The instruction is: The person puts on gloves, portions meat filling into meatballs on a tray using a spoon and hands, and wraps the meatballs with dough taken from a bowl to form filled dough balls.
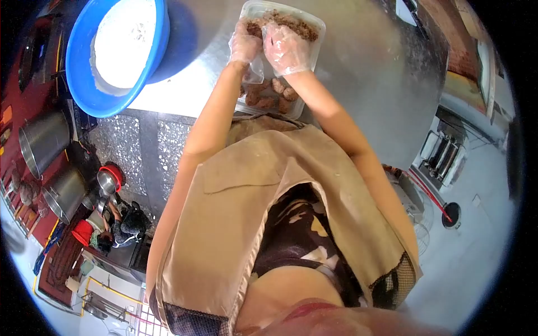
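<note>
Both hands wear clear plastic gloves and work over a translucent rectangular tray (320, 42) on the metal table. My left hand (245, 46) is at the tray's left side, its fingers curled against the brown crumbly mixture (297, 25). Close beside it, my right hand (284, 49) has its fingers bent down into the same mixture. Whether either hand grips a portion is hidden by the fingers and gloves. Several shaped brown lumps (269, 98) lie in the near end of the tray, below my wrists.
A blue basin (78, 61) holding white powder (126, 45) stands at the table's left. The metal table (370, 84) extends right. Large metal pots (45, 140) stand at far left. Another person (130, 225) is at lower left near a red basin and metal bowls.
</note>
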Demonstrator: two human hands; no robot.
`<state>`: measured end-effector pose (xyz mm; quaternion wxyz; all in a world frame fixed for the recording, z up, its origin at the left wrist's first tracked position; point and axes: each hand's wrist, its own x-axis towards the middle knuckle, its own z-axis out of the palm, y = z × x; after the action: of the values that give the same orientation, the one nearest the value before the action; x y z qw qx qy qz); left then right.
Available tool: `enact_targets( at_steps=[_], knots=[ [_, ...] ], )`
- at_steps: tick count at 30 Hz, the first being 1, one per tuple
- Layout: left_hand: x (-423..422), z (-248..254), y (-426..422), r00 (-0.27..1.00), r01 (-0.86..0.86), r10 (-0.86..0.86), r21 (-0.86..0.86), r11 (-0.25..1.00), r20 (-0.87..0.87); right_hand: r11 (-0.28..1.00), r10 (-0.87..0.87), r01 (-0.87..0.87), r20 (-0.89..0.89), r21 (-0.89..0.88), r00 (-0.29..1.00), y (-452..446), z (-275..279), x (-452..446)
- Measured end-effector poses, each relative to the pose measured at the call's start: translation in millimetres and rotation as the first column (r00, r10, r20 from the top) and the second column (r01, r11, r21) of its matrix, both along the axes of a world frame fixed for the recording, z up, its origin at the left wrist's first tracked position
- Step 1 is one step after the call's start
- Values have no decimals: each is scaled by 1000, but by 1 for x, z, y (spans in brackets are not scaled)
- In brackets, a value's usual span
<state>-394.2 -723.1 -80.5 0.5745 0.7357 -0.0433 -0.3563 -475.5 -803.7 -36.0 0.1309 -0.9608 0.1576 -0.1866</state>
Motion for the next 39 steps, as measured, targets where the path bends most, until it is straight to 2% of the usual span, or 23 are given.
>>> enact_targets(
  at_steps=[2, 5, 6, 7, 8, 9, 11, 12, 13, 14, 15, 16, 18, 19, 21, 24, 25, 27, 29, 31, 33, 35, 39],
  knots=[
    [0, -40, 0, 973, -94, 115, -114, 989, 202, 1000, -19, 20, -32, 12, 999, 6, -5, 5],
    [-7, -32, 0, 980, -166, 190, -275, 947, 63, 998, -52, 52, 8, -43, 999, 10, -19, 7],
    [-9, -29, 2, 980, -165, 190, -277, 947, 63, 944, -180, 152, 71, 294, 981, 4, -21, 6],
    [-11, -26, 5, 980, -168, 192, -306, 937, 49, 773, -319, 205, 89, 600, 944, -4, -24, 6],
    [-11, -22, 7, 980, -171, 194, -335, 927, 35, 604, -448, 291, 14, 742, 894, -15, -40, 3],
    [-9, -22, 11, 980, -170, 193, -336, 926, 37, 277, -545, 284, -93, 918, 833, -19, -28, 0],
    [-4, -24, 21, 981, -193, 186, -496, 847, -65, -23, -609, 148, -131, 989, 783, -26, -20, -10],
    [-10, 28, 24, 987, -159, 159, -334, 929, -28, -23, -615, 144, -128, 989, 778, -24, -13, -14],
    [-12, 22, 21, 988, -153, 154, -334, 930, -26, 85, -618, 96, -23, 992, 786, -19, -4, -18],
    [-11, 12, 18, 960, -50, 132, -311, 949, 248, 192, -610, 45, 83, 980, 788, -16, 2, -22],
    [-12, 14, 14, 858, 46, 97, -263, 964, 504, 193, -616, 41, 88, 980, 782, -14, 4, -26],
    [-13, 17, 8, 939, 20, 80, -285, 958, 335, 423, -551, 66, 199, 904, 811, -13, 6, -31],
    [-4, 20, 5, 968, 29, 46, -292, 956, 247, 800, -358, 93, 349, 593, 866, -14, 9, -38],
    [-2, 22, 1, 988, 24, 22, -293, 956, 152, 802, -369, 101, 354, 589, 859, -16, 10, -42],
    [-6, 24, -3, 989, 36, 22, -381, 924, 146, 588, -443, -75, 398, 806, 803, -19, 14, -48],
    [-9, 29, -9, 973, 131, -54, -342, 930, 225, 621, -410, 10, 314, 784, 856, -25, 24, -59],
    [-11, 36, -9, 992, 101, -71, -335, 937, 101, 623, -420, 14, 320, 782, 850, -29, 26, -61],
    [-15, 47, -11, 995, 82, -94, -323, 943, -21, 119, -644, -61, 123, 991, 755, -39, 28, -64],
    [-17, 55, -14, 964, -17, -90, -399, 917, -249, 112, -683, -56, 117, 992, 721, -44, 28, -68],
    [-16, 52, -17, 935, -68, -105, -462, 885, -338, -107, -764, -79, -31, 991, 645, -45, 29, -71],
    [-15, 53, -16, 897, -126, -123, -514, 849, -425, -142, -770, -116, -36, 983, 637, -45, 27, -70],
    [-18, 60, -12, 760, -312, -171, -583, 750, -627, -179, -776, -152, -44, 972, 629, -48, 24, -70],
    [-17, 54, -3, 614, -403, -402, -708, 580, -679, -353, -794, -214, -171, 911, 583, -61, 12, -69]
  ],
)
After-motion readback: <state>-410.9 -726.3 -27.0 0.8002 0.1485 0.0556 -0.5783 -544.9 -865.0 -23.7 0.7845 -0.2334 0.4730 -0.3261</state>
